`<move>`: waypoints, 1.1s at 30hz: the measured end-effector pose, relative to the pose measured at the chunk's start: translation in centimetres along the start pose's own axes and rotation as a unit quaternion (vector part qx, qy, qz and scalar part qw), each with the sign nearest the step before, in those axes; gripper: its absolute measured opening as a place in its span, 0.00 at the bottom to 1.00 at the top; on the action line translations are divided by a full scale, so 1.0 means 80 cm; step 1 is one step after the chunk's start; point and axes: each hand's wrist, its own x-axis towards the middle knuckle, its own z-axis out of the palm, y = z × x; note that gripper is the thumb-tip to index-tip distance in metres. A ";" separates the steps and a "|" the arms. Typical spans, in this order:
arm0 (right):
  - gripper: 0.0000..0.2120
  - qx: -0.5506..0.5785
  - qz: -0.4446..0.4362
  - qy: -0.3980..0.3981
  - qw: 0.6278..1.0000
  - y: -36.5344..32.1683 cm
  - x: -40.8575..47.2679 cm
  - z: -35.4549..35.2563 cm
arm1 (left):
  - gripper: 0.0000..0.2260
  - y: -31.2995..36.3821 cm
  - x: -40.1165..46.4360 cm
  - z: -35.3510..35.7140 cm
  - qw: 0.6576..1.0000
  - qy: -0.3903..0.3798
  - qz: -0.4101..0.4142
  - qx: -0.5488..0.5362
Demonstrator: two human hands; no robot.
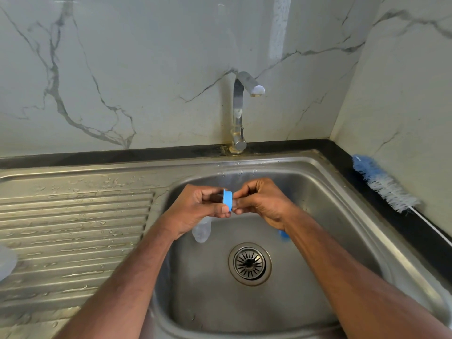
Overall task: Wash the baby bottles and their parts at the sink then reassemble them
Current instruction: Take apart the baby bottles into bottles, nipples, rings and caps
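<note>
Head view shows both hands meeting just above frame centre, over the basin. The left hand (198,211) grips a blue collar ring (228,200) with curled fingers, thumb along its lower edge; the ring stands on edge, so its opening faces sideways toward the other hand and its axis runs left to right across the frame. The right hand (261,201) comes in from the right with fingertips bunched and pinched on something pale and clear at the ring's right face, probably the teat (235,203), though it is too small and too covered to be sure. The two hands are about equally near the ring; the left steadies it and the right does the fine work, so I judge that any push or pull on the teat has to travel along that sideways axis, straight through the ring.

Below the left hand, a clear bottle (201,231) lies in the sink (325,216), partly hidden by the wrist. A second blue piece (283,234) peeks out under the right wrist. Lower centre sits the drain (250,263). The tap (241,111) stands at upper centre with no water running. A bottle brush (384,184) lies on the dark ledge at right.
</note>
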 end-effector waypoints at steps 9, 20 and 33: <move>0.10 0.055 0.036 0.011 0.998 -0.001 -0.003 -0.005 | 0.20 -0.004 0.007 0.001 0.999 0.025 0.023 0.031; 0.09 0.135 0.066 0.047 0.987 0.003 0.001 0.005 | 0.21 -0.005 0.014 0.005 0.998 0.020 0.036 0.045; 0.07 0.141 0.053 0.063 0.987 0.011 0.007 0.007 | 0.22 -0.012 0.016 0.009 0.988 0.108 0.068 0.082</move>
